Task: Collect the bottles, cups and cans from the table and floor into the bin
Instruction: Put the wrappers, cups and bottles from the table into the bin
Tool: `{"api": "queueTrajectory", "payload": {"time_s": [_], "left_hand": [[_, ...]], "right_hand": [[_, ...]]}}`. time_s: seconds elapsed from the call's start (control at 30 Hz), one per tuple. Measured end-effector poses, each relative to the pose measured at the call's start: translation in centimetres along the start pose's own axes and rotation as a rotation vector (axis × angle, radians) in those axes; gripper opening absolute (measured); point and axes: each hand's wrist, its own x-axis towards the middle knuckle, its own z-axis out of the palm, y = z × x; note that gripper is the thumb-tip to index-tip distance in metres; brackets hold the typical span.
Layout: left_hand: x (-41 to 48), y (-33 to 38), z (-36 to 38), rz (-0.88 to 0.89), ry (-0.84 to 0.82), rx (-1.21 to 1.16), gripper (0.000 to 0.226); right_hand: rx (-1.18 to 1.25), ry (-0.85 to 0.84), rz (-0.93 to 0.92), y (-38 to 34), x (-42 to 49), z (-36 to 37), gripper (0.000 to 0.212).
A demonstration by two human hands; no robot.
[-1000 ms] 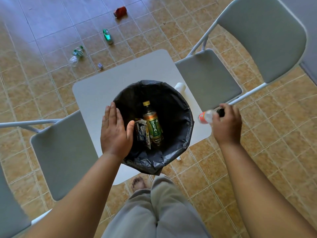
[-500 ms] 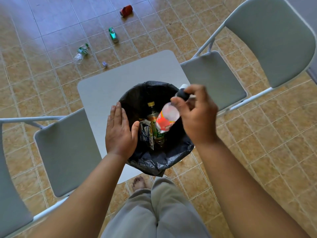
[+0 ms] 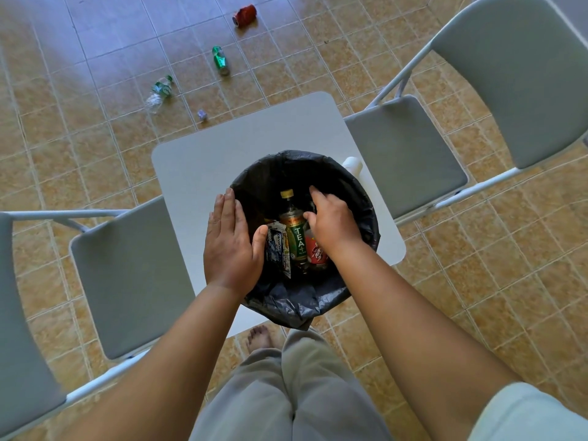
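From my feed there's two grey folding chairs, the left chair (image 3: 127,275) and right chair (image 3: 404,154), pulled up on either side. Brown tiled floor (image 3: 477,297) all around, and a bare foot (image 3: 259,337) poking out below grey trousers (image 3: 286,393).

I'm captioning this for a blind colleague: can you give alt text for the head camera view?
A person's right hand reaches into a black-lined round bin on a white square table, above a green tea bottle, while the left hand rests on the rim. A red can, a green can and a clear plastic bottle lie on the tiled floor.
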Motion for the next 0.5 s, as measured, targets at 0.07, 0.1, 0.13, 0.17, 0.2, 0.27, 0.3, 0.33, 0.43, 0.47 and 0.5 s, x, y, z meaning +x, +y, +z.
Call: {"api": "queueTrajectory", "payload": {"time_s": [0.07,0.1,0.13,0.17,0.2,0.27,0.3,0.33,0.43,0.47,0.5], "left_hand": [[0.0,0.0,0.0,0.003,0.0,0.002,0.071],[0.0,0.0,0.0,0.003,0.0,0.004,0.071],[0.0,0.0,0.0,0.003,0.001,0.005,0.071],[0.0,0.0,0.0,0.004,0.002,0.006,0.071],[0.0,0.0,0.0,0.003,0.001,0.004,0.071],[0.0,0.1,-0.1,-0.001,-0.004,-0.002,0.072],[0.0,0.1,-0.1,-0.001,-0.004,-0.002,0.072],[0.1,0.1,-0.1,-0.001,-0.005,0.0,0.072],[0.0,0.2,-0.1,0.003,-0.003,0.012,0.072],[0.0,0.2,-0.1,0.004,0.0,0.013,0.072],[0.0,0.3,-0.1,0.004,0.001,0.014,0.072]], "right_hand": [[-0.025,-0.039,-0.01,0.2,-0.4,0.2,0.059],[-0.03,-0.036,-0.021,0.3,-0.6,0.2,0.06],[-0.025,-0.017,-0.038,0.4,-0.9,0.1,0.058],[-0.01,0.015,-0.063,0.4,-1.2,-0.2,0.055],[0.012,0.057,-0.095,0.4,-1.5,-0.5,0.051],[0.082,0.172,-0.158,0.1,-1.9,-1.7,0.04],[0.127,0.246,-0.178,-0.1,-2.0,-2.5,0.035],[0.174,0.327,-0.195,-0.3,-1.8,-3.4,0.03],[0.241,0.556,-0.251,-0.2,-0.1,-6.0,0.02],[0.23,0.606,-0.262,0.2,0.9,-6.7,0.019],[0.212,0.634,-0.26,0.7,2.1,-7.2,0.018]]}}
